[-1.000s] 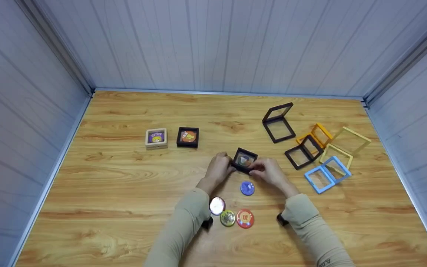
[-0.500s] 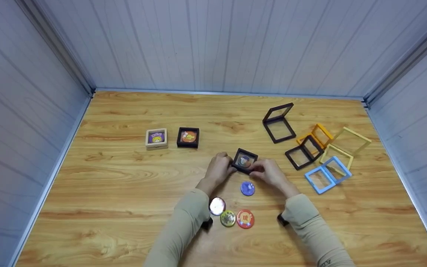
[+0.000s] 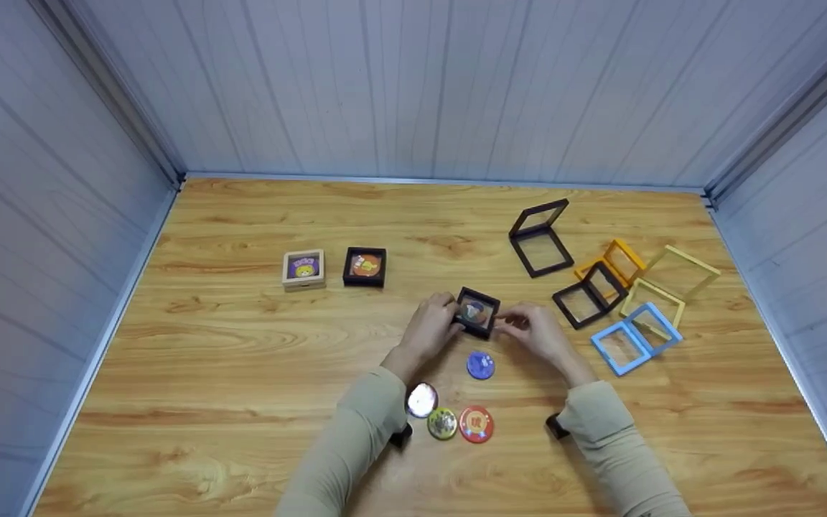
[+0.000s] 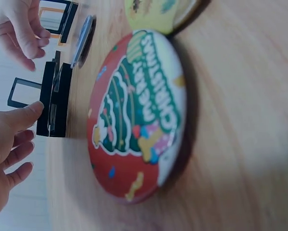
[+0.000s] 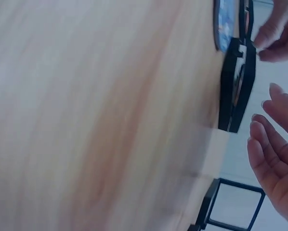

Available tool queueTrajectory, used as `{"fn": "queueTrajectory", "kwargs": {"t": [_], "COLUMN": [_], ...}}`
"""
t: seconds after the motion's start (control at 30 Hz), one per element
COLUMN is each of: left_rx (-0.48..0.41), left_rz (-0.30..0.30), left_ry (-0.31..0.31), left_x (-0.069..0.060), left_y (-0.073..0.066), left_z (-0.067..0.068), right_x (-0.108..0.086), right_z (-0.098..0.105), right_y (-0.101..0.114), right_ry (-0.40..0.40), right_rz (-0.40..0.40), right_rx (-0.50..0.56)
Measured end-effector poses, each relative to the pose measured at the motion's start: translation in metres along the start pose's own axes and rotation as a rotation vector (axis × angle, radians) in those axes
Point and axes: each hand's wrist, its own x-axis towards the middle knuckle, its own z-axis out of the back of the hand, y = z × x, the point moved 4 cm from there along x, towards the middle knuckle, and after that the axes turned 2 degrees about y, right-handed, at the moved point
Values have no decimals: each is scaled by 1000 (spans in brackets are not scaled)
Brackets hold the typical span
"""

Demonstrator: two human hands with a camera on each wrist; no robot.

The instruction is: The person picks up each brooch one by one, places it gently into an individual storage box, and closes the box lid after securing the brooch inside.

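Observation:
A small black display case with clear windows lies on the wooden table; a round badge shows inside it. My left hand is at its left side, thumb against the near corner. In the left wrist view that thumb overlaps the case, and the other visible fingers are loosely bent beside it. My right hand is just off the case's right side; the right wrist view shows a gap between its relaxed fingers and the case. Nearest me is a blue badge.
Between my forearms lie a Christmas-tree badge, a yellow-green badge and a red badge. Beige and black cases holding badges stand left. Several open frames, including a blue one, lie right.
My right hand has drawn back slightly to the right, off the case. My left hand has shifted a little right, and the case has turned and moved slightly right.

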Motion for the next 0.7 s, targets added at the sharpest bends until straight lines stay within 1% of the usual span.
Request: {"fn": "queueTrajectory", "kwargs": {"t": [0.13,0.3,0.37,0.53,0.7], "left_rx": [52,136,152,159,170], "left_rz": [-39,-84,-91,-96,-95], "left_ry": [35,44,40,35,33], "left_x": [1,3,3,2,0], "left_y": [-3,-7,-7,-6,-3], "left_z": [-3,-5,-6,-6,-5], "right_x": [-6,-13,-16,-23,-31], "right_z": [11,28,36,56,71], "right_y": [-3,-7,-8,-13,-23], "right_ry": [-84,-169,-220,-351,-452], "right_rz": [-36,-117,-118,-73,-94], "right_rx": [-11,-20,-29,-66,-93]}}
